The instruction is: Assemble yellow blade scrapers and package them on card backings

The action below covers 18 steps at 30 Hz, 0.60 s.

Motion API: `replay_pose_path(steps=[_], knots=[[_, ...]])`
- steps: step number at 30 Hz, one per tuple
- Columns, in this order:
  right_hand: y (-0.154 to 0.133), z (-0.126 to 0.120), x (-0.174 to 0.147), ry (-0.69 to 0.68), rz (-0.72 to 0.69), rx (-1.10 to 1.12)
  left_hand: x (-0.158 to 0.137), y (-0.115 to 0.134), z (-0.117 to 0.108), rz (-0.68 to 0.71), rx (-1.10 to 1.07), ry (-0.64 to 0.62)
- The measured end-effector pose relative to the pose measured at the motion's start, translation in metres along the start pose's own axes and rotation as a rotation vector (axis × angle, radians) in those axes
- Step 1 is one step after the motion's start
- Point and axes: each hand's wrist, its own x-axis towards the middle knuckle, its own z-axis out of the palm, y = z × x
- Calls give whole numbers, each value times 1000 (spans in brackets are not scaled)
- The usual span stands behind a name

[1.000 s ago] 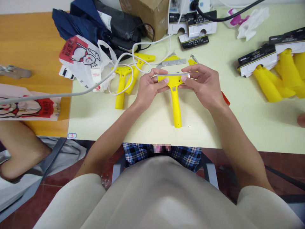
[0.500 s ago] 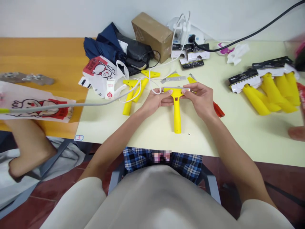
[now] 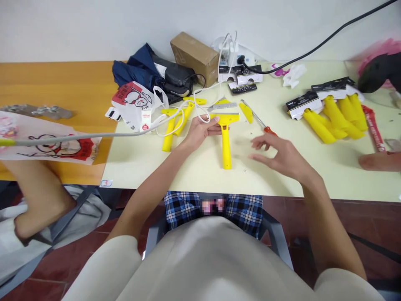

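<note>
A pale yellow table (image 3: 313, 175) against a white wall is strewn with yellow scraper parts. A yellow scraper (image 3: 225, 133) is pinned at its head by the gripping fingers of the left hand (image 3: 200, 133), its handle laid flat toward the table edge. The right hand (image 3: 282, 156) is held just above the table with fingers spread and empty, near a red-handled screwdriver (image 3: 260, 123).

The left hand (image 3: 198, 133) lay stretched forward at the end of a nearly straight arm, fingers curled in a light grip. The right hand (image 3: 283, 156) hovered empty, palm down, fingers spread and loosely bent, its forearm angled inward.
</note>
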Motion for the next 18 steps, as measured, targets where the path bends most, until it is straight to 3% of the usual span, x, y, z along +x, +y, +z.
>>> replay_pose_path(steps=[3, 7, 13, 18], knots=[[0, 6, -32, -208, 0, -53, 2, -1, -1, 0, 35, -8], [8, 26, -34, -219, -59, -115, 2, -2, -1, 14, 26, -7], [16, 38, 3, -111, -145, -247, -2, -4, 1, 42, 52, -18], [15, 41, 62, -73, -119, -492, -3, -6, -1, 39, 63, -16]])
